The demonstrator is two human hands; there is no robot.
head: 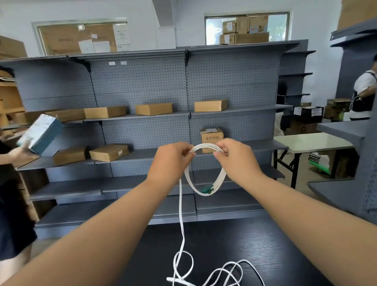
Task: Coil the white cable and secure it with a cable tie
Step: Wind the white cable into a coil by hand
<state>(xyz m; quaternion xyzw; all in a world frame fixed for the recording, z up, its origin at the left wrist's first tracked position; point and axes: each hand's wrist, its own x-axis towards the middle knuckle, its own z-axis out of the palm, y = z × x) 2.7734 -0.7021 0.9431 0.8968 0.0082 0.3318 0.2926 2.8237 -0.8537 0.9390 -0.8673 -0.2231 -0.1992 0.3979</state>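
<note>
I hold a flat white cable [208,181] up in front of me, wound into a small coil of several loops. My left hand [172,158] pinches the top left of the coil and my right hand [233,154] pinches its top right. A green connector [206,190] hangs at the bottom of the coil. From my left hand the free length drops down to the black table [280,259], where it lies in loose tangled loops [214,277]. No cable tie is visible.
Grey pegboard shelving [143,85] with several cardboard boxes stands behind the table. A person at the left edge holds a blue-and-white box [40,134]. Another person [365,88] stands at the far right near a white folding table [310,142].
</note>
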